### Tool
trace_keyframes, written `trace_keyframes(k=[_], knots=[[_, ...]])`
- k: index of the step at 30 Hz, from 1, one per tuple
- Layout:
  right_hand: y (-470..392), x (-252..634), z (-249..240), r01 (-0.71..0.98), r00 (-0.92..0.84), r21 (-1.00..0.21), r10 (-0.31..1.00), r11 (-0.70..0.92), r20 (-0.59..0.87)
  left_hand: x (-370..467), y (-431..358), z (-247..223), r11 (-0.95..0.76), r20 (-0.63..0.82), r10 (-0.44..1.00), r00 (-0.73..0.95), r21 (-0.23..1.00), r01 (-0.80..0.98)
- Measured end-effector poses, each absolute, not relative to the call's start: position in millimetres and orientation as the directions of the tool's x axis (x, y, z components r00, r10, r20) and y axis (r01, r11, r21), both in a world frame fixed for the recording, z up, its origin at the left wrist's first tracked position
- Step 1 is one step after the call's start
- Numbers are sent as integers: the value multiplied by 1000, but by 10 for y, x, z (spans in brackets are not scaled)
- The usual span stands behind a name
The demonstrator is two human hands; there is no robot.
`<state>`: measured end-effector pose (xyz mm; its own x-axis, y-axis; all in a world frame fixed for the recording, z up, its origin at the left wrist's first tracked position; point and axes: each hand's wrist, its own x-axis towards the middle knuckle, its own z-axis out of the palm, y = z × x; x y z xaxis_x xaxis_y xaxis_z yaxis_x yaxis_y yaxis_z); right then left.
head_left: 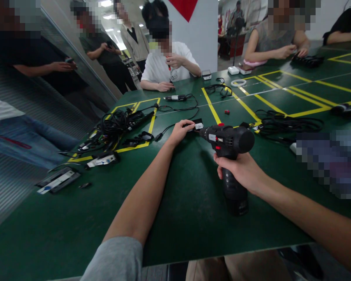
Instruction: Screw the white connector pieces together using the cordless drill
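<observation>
My right hand [245, 169] is wrapped round the handle of a black cordless drill [226, 138] with red accents. Its chuck points away and to the left, and the tip meets a small black piece with a white label [198, 125]. That piece lies on the green table, and a black cable runs off to its left. My left hand [181, 130] pinches the labelled piece at its near left side, fingers closed. The fingertips and the drill's point partly hide the contact, so I cannot tell whether the bit touches a screw.
Tangled black cables [119, 125] lie inside yellow tape at left, with flat black and white pieces [60, 180] nearer. More coiled cables [289, 123] sit at right. A small red object [227, 112] lies beyond the drill. A person in white [183, 58] works across the table; others stand left.
</observation>
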<state>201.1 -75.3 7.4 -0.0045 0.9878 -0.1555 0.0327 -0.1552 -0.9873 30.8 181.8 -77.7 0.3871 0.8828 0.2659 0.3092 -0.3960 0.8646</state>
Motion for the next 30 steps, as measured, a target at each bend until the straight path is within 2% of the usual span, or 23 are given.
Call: trace_keyframes(k=[30], knots=[[-737, 2008, 43, 31, 0, -990, 990, -140, -140, 294, 1853, -809, -422, 291, 868, 403, 860, 287]])
